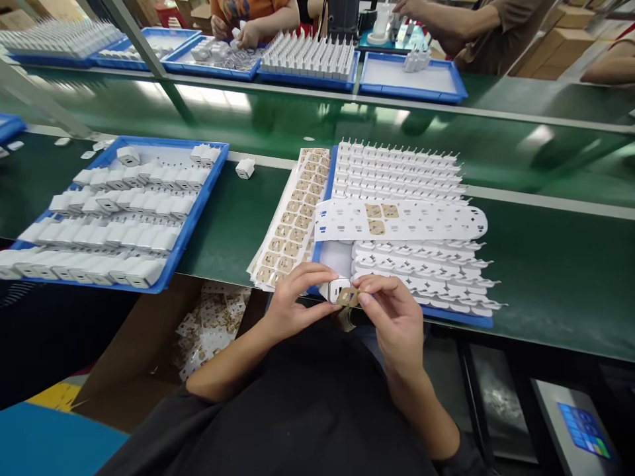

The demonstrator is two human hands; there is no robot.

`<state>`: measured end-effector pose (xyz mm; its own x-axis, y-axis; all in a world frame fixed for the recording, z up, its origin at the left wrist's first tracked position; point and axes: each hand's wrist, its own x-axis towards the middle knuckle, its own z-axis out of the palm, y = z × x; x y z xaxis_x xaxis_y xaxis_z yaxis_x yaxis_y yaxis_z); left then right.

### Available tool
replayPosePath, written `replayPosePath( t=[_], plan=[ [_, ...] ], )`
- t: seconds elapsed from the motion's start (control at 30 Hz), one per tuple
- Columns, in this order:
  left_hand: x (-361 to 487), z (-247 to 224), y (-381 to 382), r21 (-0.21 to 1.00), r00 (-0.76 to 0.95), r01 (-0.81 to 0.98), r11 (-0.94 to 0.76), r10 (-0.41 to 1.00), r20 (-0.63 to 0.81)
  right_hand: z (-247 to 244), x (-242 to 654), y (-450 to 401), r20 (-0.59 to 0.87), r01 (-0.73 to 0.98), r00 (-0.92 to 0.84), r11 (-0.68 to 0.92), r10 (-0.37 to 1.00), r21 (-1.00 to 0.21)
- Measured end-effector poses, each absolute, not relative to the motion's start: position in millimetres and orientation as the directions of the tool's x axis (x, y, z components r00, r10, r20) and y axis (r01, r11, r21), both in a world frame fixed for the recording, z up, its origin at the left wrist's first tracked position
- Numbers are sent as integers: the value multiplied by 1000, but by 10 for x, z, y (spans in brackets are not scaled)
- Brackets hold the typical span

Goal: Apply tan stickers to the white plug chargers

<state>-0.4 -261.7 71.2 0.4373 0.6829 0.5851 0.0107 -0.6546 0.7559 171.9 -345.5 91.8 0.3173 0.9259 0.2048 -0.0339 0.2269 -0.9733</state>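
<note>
By the near corner of the nearest blue tray (459, 318), the left hand (292, 303) grips a white charger (336, 288), apparently steadying its face toward the brown sticker (348, 297) the right hand (397, 312) pinches.

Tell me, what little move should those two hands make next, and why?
Perhaps line up the tan piece with the face of the white adapter: the left hand grips the adapter with that face showing, and the right hand pinches the piece, which has a cut-out, close at the face. That assumes it is going on, not coming off.
</note>
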Motion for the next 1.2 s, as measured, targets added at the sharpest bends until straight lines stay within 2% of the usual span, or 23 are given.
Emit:
replayPosePath(
  t=[0.2, 0.63, 1.1, 1.2],
  plan=[
    [-14, 734, -2618, 750, 462, 21, -661, 672, 579, 945, 1738, -3424, 131, -16, 296, 142, 946, -990],
    [-35, 752, -2612, 747, 483, 38, -664, 667, 568, 947, 1720, -3424, 171, 75, 289, 155, 942, -985],
    [-28, 752, -2610, 712, 466, 35, -701, 642, 609, 943, 1646, -3416, 268, 333, 338, 151, 902, -931],
    [-35, 744, -2615, 709, 460, 39, -704, 643, 613, 969, 1623, -3403, 324, 435, 335, 160, 885, -886]
  ],
)
